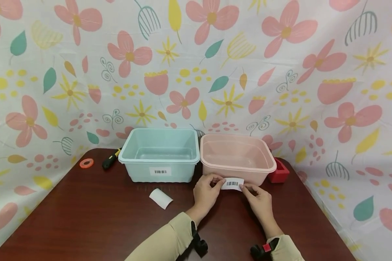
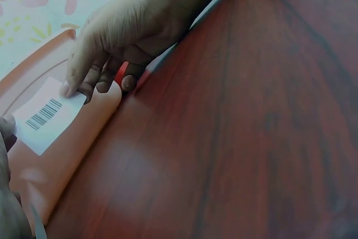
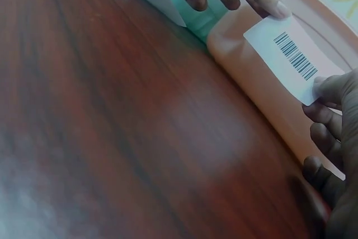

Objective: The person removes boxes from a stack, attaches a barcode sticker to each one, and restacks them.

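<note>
Between both hands is a white barcode label (image 1: pixel 232 183), held in front of the pink basin (image 1: pixel 238 154). My left hand (image 1: pixel 206 193) pinches its left end, and my right hand (image 1: pixel 258 203) pinches its right end. In the right wrist view the printed face of the label (image 3: pixel 295 57) shows, with the basin wall (image 3: pixel 246 48) behind it; whether the label touches the wall I cannot tell. A light blue basin (image 1: pixel 163 145) stands to the left, bearing a similar barcode label (image 1: pixel 160 171) on its front.
A curled white paper piece (image 1: pixel 161 198) lies on the dark red-brown table (image 1: pixel 94 210). Orange tape roll (image 1: pixel 86 163) and a black-and-yellow handled tool (image 1: pixel 111 159) lie at the back left. A red box (image 1: pixel 278 172) sits right of the pink basin. A flowered cloth (image 1: pixel 196 72) hangs behind.
</note>
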Action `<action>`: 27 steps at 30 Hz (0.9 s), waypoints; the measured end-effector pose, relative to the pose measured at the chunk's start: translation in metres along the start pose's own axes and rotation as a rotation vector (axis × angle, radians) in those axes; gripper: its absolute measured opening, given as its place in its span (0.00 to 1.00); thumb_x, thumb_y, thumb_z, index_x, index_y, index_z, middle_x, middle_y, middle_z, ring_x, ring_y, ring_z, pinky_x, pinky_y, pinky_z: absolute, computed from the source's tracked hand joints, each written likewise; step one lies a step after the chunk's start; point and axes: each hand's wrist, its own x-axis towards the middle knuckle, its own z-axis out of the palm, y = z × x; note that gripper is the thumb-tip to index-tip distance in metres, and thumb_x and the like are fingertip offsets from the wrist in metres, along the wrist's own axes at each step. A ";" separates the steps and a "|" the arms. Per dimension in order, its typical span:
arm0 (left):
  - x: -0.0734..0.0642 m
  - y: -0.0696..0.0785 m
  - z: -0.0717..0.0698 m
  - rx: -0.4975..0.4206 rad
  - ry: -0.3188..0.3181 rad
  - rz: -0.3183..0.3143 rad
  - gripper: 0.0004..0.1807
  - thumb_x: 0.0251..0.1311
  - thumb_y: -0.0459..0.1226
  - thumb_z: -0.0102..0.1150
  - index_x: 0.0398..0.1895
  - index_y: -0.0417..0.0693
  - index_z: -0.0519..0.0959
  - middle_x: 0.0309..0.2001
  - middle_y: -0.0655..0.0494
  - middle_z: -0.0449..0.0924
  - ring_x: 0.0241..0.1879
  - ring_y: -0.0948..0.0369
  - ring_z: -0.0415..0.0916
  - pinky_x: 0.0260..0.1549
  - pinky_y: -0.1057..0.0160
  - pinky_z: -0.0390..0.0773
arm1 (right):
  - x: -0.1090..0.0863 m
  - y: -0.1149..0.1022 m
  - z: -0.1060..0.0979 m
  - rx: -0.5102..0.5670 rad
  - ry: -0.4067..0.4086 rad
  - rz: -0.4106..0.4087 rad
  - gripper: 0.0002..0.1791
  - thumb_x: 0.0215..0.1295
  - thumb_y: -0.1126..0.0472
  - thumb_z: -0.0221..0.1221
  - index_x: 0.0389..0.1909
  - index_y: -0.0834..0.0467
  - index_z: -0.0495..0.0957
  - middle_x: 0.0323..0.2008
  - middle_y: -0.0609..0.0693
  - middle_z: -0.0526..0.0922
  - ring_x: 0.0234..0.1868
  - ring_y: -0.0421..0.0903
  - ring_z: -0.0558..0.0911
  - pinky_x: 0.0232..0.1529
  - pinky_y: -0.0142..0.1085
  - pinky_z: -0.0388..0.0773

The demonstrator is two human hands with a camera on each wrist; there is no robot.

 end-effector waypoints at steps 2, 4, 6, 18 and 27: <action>-0.001 0.000 0.001 0.008 -0.001 -0.007 0.04 0.57 0.51 0.72 0.29 0.70 0.86 0.27 0.78 0.76 0.31 0.75 0.72 0.27 0.67 0.70 | 0.000 0.001 -0.001 -0.004 0.004 -0.002 0.08 0.59 0.49 0.73 0.32 0.49 0.90 0.26 0.42 0.87 0.28 0.35 0.79 0.31 0.24 0.70; -0.001 -0.001 0.003 0.020 0.007 -0.009 0.04 0.57 0.51 0.72 0.29 0.71 0.86 0.27 0.79 0.75 0.31 0.75 0.71 0.27 0.67 0.69 | 0.000 0.002 -0.001 -0.005 0.007 -0.004 0.08 0.59 0.49 0.72 0.31 0.49 0.90 0.26 0.42 0.87 0.28 0.36 0.79 0.31 0.24 0.70; -0.002 -0.001 0.005 0.030 0.015 -0.008 0.03 0.57 0.52 0.72 0.29 0.71 0.86 0.26 0.78 0.74 0.31 0.75 0.71 0.27 0.67 0.69 | 0.002 0.004 -0.001 -0.008 0.017 -0.002 0.08 0.59 0.49 0.72 0.31 0.50 0.90 0.26 0.43 0.87 0.27 0.36 0.78 0.31 0.24 0.69; 0.003 0.001 0.012 0.070 0.075 -0.001 0.06 0.58 0.55 0.69 0.28 0.72 0.84 0.25 0.78 0.73 0.31 0.74 0.70 0.24 0.68 0.70 | 0.012 0.006 0.005 0.021 0.096 -0.107 0.07 0.59 0.52 0.73 0.25 0.49 0.89 0.22 0.43 0.86 0.23 0.35 0.76 0.27 0.25 0.67; 0.004 0.001 0.015 0.064 0.123 0.037 0.06 0.57 0.54 0.71 0.28 0.70 0.85 0.25 0.78 0.75 0.31 0.71 0.74 0.24 0.68 0.71 | 0.015 0.008 0.007 0.018 0.146 -0.217 0.06 0.59 0.56 0.73 0.24 0.50 0.88 0.22 0.42 0.85 0.23 0.33 0.77 0.25 0.24 0.67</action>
